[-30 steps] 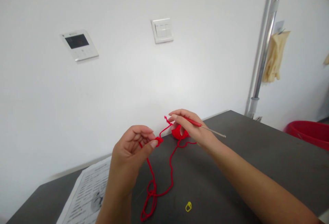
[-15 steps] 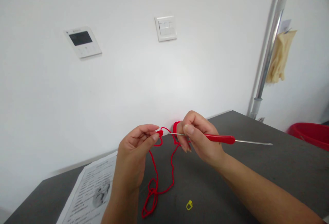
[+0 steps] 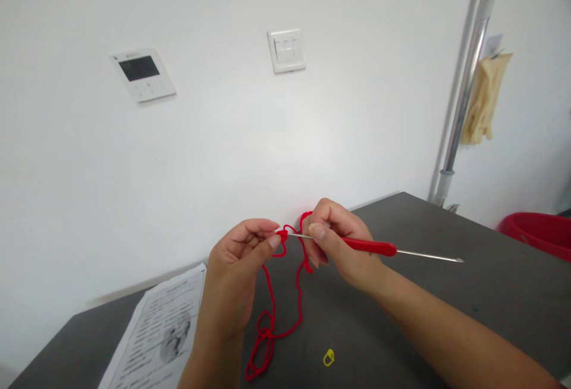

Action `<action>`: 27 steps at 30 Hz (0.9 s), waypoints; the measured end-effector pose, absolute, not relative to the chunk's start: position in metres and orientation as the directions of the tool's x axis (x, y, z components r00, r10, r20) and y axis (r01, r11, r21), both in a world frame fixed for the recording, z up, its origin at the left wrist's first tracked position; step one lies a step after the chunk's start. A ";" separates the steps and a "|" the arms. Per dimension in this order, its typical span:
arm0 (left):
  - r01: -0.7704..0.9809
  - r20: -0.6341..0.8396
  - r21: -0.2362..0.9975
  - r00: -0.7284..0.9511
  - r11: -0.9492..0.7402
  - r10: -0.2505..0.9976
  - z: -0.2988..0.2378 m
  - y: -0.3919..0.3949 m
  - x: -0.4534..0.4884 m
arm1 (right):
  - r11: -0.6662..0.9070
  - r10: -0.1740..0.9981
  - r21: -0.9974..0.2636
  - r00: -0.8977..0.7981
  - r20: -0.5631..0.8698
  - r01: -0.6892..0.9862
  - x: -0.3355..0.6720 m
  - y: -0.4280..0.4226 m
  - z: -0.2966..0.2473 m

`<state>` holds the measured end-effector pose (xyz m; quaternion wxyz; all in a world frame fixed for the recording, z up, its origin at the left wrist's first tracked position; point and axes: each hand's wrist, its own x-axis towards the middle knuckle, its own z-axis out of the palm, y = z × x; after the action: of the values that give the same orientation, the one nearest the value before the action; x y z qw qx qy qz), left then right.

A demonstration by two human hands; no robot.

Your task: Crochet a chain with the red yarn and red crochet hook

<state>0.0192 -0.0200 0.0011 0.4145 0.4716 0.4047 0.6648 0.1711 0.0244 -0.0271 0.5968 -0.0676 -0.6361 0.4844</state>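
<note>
My left hand (image 3: 241, 258) pinches a small red crochet piece (image 3: 282, 236) between thumb and fingers. In my right hand (image 3: 341, 243) is a crochet hook (image 3: 370, 246) with a red handle and a metal shaft at each end. The hook's left tip reaches the crochet piece; whether it goes through a stitch is too small to tell. Red yarn (image 3: 299, 294) hangs from the piece and lies in loose loops on the dark table below. More red yarn shows behind my right fingers, partly hidden.
Printed sheets (image 3: 156, 329) lie left of my left forearm on the table (image 3: 446, 246). A yellow stitch marker (image 3: 329, 357) rests near the front. The white wall stands behind; a metal pole (image 3: 468, 91) and a red tub (image 3: 535, 231) are at the right.
My right hand has moved left and slightly down, carrying the hook's tip to the crochet piece. The left hand has shifted slightly right, still pinching it.
</note>
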 end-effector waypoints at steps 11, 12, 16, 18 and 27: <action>-0.146 0.298 0.933 -0.196 -0.329 0.934 0.000 -0.019 0.019 | 0.531 0.660 -0.691 -0.272 0.701 -0.491 0.169 0.027 -0.028; -0.146 0.299 0.933 -0.197 -0.330 0.934 0.000 -0.019 0.019 | 0.531 0.660 -0.689 -0.269 0.702 -0.493 0.169 0.026 -0.027; -0.138 0.299 0.935 -0.191 -0.327 0.935 0.000 -0.018 0.019 | 0.528 0.668 -0.694 -0.266 0.695 -0.489 0.169 0.025 -0.025; -0.135 0.299 0.936 -0.186 -0.326 0.936 0.001 -0.018 0.019 | 0.531 0.669 -0.697 -0.266 0.694 -0.483 0.169 0.024 -0.025; -0.116 0.314 0.935 -0.172 -0.335 0.934 -0.001 -0.020 0.017 | 0.522 0.675 -0.712 -0.282 0.682 -0.470 0.168 0.026 -0.026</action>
<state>0.0170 -0.0201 -0.0006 0.4058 0.4991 0.4094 0.6470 0.1675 0.0256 -0.0262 0.5937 -0.0801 -0.6391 0.4824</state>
